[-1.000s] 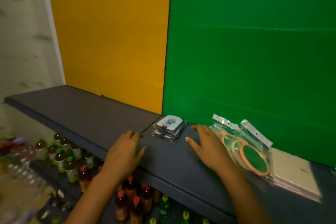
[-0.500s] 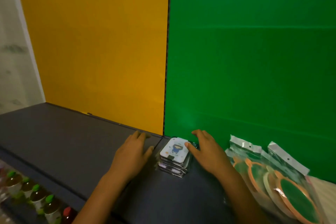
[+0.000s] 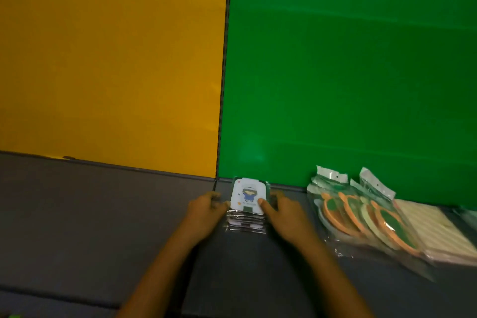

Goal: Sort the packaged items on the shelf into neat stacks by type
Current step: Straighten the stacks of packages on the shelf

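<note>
1. Both hands clamp the card-pack stack (image 3: 247, 208): left hand (image 3: 205, 210) curled on its left side, right hand (image 3: 284, 212) on its right side, thumb on the top pack.
2. Versus 0.5 s ago: stack now squared and up by the shelf (image 3: 90, 214) back edge, at the yellow/green panel seam.
3. Stack's long axis runs front-to-back; printed figure's head points to the back wall.
4. Right of it: bagged orange-rimmed discs (image 3: 361, 217), fanned, then cream packs (image 3: 433, 230).

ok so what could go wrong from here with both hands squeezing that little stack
1. The card packs look slippery and slightly fanned; the left hand and right hand pressing in could shoot one out.
2. The right forearm lies close to the overlapping round packets and could nudge them.
</note>
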The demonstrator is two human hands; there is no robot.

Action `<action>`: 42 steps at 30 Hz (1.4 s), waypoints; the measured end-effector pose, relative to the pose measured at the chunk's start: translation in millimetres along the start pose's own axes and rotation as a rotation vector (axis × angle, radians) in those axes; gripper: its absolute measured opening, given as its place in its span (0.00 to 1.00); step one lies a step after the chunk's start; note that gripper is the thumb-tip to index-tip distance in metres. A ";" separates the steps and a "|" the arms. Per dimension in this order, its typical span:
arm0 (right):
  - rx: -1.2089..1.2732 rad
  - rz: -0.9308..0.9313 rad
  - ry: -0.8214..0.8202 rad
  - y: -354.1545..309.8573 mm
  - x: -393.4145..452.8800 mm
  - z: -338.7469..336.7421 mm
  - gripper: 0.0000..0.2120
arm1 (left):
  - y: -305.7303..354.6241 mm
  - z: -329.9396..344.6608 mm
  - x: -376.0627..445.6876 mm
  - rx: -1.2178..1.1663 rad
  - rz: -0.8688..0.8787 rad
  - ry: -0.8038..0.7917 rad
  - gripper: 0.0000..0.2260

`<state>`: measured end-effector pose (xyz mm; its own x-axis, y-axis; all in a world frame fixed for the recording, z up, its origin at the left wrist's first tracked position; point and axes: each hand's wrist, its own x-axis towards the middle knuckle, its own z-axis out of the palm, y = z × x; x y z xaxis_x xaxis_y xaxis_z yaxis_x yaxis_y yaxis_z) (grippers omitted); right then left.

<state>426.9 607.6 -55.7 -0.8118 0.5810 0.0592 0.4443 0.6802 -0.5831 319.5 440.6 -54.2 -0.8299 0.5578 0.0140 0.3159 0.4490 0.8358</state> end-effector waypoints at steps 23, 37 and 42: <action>0.969 0.183 -0.201 6.0 19.2 3.3 0.16 | -7.3 -9.3 38.5 -0.490 -0.101 -0.216 0.29; 0.535 -0.187 -0.041 19.2 41.0 -2.5 0.28 | 14.2 27.5 69.5 -0.308 0.176 -0.119 0.26; 0.603 -0.194 0.044 20.3 50.9 12.8 0.31 | 11.4 39.4 76.5 -0.440 0.161 -0.097 0.18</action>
<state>389.8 645.2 -74.9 -0.8342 0.4988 0.2352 -0.0115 0.4106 -0.9117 277.8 515.9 -65.2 -0.7327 0.6682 0.1289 0.1949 0.0246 0.9805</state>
